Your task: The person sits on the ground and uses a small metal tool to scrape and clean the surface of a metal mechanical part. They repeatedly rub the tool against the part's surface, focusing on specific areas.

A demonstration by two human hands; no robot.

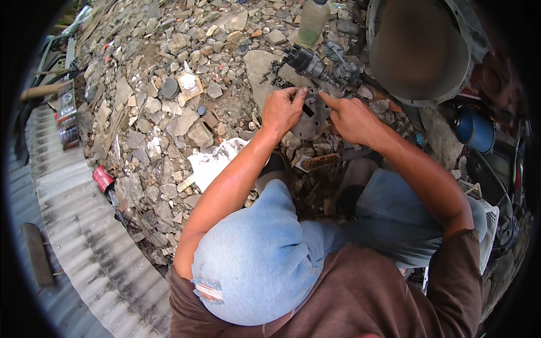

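A grey metal engine part (306,127), flat with a dark slot and several holes, sits low between my knees. My left hand (280,114) is closed at its upper left edge, thumb and fingers pressed together there. On the other side, my right hand (356,120) grips it, with the index finger stretched along its upper edge and the other fingers curled. Whatever small thing lies under the fingertips is hidden. Just beyond the hands lie a distributor (306,61) with a black cap and a grey metal fitting (346,71). Several dark bolts (276,76) rest on a flat stone (257,63).
A cloudy bottle (314,23) stands at the far side, beside a large round metal housing (421,53). A blue can (474,129) lies to the right. White cloth (217,162) is near my left forearm. Corrugated sheets (84,219) border the rubble on the left, near a red can (102,179).
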